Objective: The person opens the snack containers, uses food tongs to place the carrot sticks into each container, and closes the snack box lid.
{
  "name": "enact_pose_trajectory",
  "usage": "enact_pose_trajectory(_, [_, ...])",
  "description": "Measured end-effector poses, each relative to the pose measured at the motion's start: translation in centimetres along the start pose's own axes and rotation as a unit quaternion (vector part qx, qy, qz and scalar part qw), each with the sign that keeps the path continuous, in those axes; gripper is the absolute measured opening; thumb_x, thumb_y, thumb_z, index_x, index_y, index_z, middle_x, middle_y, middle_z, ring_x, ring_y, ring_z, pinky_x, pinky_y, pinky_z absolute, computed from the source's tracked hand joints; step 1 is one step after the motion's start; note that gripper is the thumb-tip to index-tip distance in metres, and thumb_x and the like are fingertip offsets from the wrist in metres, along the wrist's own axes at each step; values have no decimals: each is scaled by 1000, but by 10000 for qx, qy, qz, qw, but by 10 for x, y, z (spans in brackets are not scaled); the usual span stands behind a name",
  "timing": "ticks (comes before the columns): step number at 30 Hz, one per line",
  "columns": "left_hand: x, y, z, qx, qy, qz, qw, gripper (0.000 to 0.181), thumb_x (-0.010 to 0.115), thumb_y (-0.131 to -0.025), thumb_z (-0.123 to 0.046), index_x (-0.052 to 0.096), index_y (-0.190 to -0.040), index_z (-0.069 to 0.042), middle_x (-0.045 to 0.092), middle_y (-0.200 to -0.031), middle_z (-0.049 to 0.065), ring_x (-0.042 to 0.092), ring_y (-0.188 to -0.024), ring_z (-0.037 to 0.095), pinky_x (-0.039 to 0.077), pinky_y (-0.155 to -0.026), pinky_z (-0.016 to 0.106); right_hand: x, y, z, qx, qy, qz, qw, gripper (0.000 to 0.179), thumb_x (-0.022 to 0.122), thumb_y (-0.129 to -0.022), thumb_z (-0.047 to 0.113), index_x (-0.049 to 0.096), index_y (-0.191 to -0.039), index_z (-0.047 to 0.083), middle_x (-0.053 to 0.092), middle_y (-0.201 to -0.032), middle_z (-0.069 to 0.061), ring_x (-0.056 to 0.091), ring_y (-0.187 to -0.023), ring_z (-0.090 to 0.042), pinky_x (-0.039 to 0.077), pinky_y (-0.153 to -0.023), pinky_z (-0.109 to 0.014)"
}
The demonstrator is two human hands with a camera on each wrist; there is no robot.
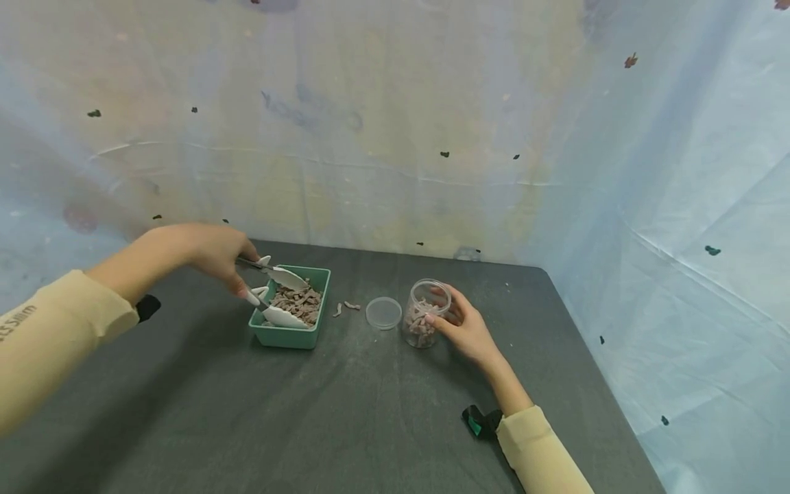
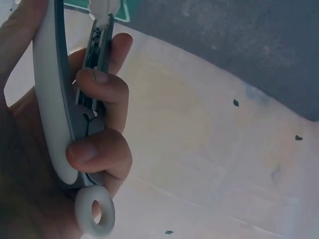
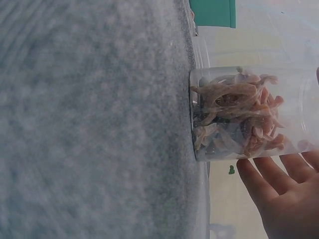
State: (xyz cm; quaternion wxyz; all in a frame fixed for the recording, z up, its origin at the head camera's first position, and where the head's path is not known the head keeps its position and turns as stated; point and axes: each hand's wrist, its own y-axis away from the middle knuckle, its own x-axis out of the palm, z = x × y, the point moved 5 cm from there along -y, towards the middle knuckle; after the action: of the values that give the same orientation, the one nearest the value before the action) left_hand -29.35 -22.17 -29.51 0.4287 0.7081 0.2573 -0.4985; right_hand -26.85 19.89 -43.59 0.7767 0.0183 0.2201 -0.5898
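Observation:
My left hand [image 1: 212, 254] grips a pair of white and grey tongs [image 2: 52, 104], its fingers curled round the handles in the left wrist view. The tongs' white tips are spread apart, down among brown strips [image 1: 300, 302] in a green rectangular tray [image 1: 284, 337]. My right hand [image 1: 464, 329] holds a clear jar [image 1: 422, 291] around its side, thumb in front and fingers behind. The jar stands upright on the table, uncovered, and is partly filled with similar strips [image 3: 234, 114]. A clear round lid [image 1: 383, 313] lies flat just left of the jar.
Two loose strips [image 1: 345, 307] lie on the dark table [image 1: 370, 412] between the tray and the lid. Behind the table's far edge hangs a pale plastic sheet [image 1: 370, 123] with small dark spots, which continues along the right side.

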Motion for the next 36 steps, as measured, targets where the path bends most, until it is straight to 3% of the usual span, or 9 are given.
enact_pose_trajectory(8, [11, 1, -2, -189, -235, -128, 9995, 89, 89, -78, -53, 62, -135, 9, 68, -128, 23, 67, -113, 41, 56, -88, 58, 0, 1, 1, 15, -22, 10, 10000, 67, 72, -100, 13, 40, -159, 15, 48, -158, -12, 50, -141, -37, 43, -113, -53])
enact_pose_trajectory(17, [23, 7, 1, -120, -531, -471, 9974, 66, 84, -82, -54, 70, -126, -7, 71, -110, 3, 69, -94, 22, 57, -74, 50, 1, 0, 0, -2, -17, 5, 10000, 66, 71, -101, 12, 40, -159, 14, 49, -157, -12, 50, -141, -38, 43, -113, -54])
enact_pose_trajectory(22, [28, 8, 0, -54, -689, -690, 9952, 61, 84, -83, -53, 70, -124, -9, 72, -110, 2, 70, -91, 21, 58, -72, 49, 2, 1, 0, 18, -21, 7, 10000, 66, 71, -101, 13, 40, -159, 14, 49, -157, -12, 50, -141, -37, 43, -113, -54])
enact_pose_trajectory(28, [29, 15, -11, -195, -919, -870, 9918, 58, 82, -86, -51, 69, -125, -10, 71, -101, 1, 64, -75, 15, 53, -58, 39, 1, -1, 2, 18, -8, 2, 10000, 66, 71, -101, 13, 40, -159, 13, 48, -157, -13, 49, -142, -37, 43, -113, -53])
enact_pose_trajectory(36, [37, 17, -12, -293, -837, -1033, 9907, 62, 82, -86, -51, 68, -129, -9, 72, -99, 1, 56, -62, 13, 46, -50, 33, 1, 0, 2, 48, 64, 25, 10000, 67, 72, -101, 14, 39, -159, 12, 48, -157, -14, 50, -142, -37, 43, -113, -55])
